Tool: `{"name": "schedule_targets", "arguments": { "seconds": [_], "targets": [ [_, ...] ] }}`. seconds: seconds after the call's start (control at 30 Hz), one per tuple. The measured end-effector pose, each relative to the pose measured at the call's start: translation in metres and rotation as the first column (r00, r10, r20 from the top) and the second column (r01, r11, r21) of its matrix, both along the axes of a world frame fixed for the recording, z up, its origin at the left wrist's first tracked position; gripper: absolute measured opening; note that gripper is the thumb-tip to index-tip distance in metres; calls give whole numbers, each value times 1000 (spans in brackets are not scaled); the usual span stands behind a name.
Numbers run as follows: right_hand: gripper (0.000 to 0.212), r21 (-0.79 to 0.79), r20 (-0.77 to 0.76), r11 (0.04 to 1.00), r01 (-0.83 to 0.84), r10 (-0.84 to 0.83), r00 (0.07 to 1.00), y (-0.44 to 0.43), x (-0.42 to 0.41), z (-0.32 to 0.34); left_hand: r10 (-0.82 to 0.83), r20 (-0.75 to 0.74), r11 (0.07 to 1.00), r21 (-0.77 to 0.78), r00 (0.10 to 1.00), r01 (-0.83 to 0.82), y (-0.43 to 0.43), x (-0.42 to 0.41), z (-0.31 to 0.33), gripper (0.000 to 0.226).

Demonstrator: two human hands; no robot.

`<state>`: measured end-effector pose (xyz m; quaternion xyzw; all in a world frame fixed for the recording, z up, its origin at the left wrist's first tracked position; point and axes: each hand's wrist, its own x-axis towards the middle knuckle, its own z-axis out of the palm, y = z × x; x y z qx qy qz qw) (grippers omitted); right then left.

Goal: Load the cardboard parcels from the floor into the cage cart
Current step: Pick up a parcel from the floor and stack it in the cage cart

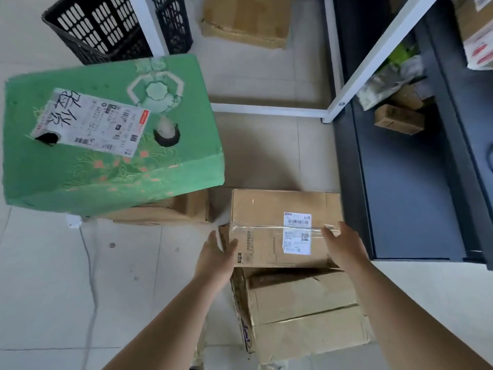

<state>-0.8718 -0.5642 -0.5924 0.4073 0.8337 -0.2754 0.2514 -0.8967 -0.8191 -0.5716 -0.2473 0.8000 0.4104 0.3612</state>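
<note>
A brown cardboard parcel (269, 209) with a white label and clear tape lies on top of a larger, battered brown box (306, 313) on the floor. My left hand (216, 260) presses flat against the parcel's left side. My right hand (344, 247) rests on its right edge, fingers over the tape. Both hands clasp the parcel between them. A big green printed box (114, 161) with a shipping label stands to the left, on another brown box (170, 209). No cage cart is recognisable in the view.
A white metal shelf frame (269, 109) stands ahead, with a brown box (245, 22) on the floor behind it. Black plastic crates (101, 28) sit at the top left. A dark blue cabinet (400, 182) with small parcels fills the right. A grey cable (90, 276) runs along the tiled floor.
</note>
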Motion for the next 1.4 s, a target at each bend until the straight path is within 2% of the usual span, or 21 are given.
{"name": "schedule_targets", "arguments": {
  "seconds": [0.1, 0.27, 0.43, 0.57, 0.67, 0.77, 0.93, 1.0, 1.1, 1.23, 1.4],
  "targets": [
    [62, 0, 37, 998, 58, -58, 998, 14, 20, -27, -107, 24, 993, -42, 994, 108, 18, -1, -22, 55],
    [55, -101, 59, 983, 152, -146, 987, 23, 32, -58, -154, 75, 988, -12, 985, 155, 22, 1, -67, 65],
    [52, -199, -72, 952, 230, -249, 966, 16, 32, -51, 48, 15, 999, 22, 999, -49, 19, 10, -83, 65],
    [43, -143, -140, 985, 98, -118, 983, -20, 27, -19, 228, -10, 973, -19, 974, -229, -14, 38, -73, 61],
    [48, -144, -188, 990, 11, -38, 981, -63, 26, 3, 322, -10, 945, -57, 947, -322, -58, 69, -66, 61],
    [47, -192, -252, 979, -68, 18, 967, -112, 32, 18, 357, 36, 927, -134, 934, -349, -103, 98, -61, 32],
    [56, -238, -214, 956, -171, 120, 969, -203, 56, 5, 514, 31, 849, -165, 857, -503, -186, 127, -73, 41],
    [62, -255, -173, 953, -163, 120, 977, -240, 66, -16, 509, 41, 849, -187, 860, -494, -222, 130, -87, 46],
    [64, -284, -114, 952, -119, 89, 989, -284, 79, -53, 452, 33, 873, -223, 891, -434, -270, 132, -115, 37],
    [56, -296, -33, 952, -77, 71, 997, -318, 96, -111, 370, 25, 905, -234, 929, -354, -309, 131, -159, 46],
    [59, -302, 63, 952, -54, 76, 995, -334, 121, -178, 221, 51, 931, -308, 974, -195, -331, 136, -219, 64]
  ]
}}
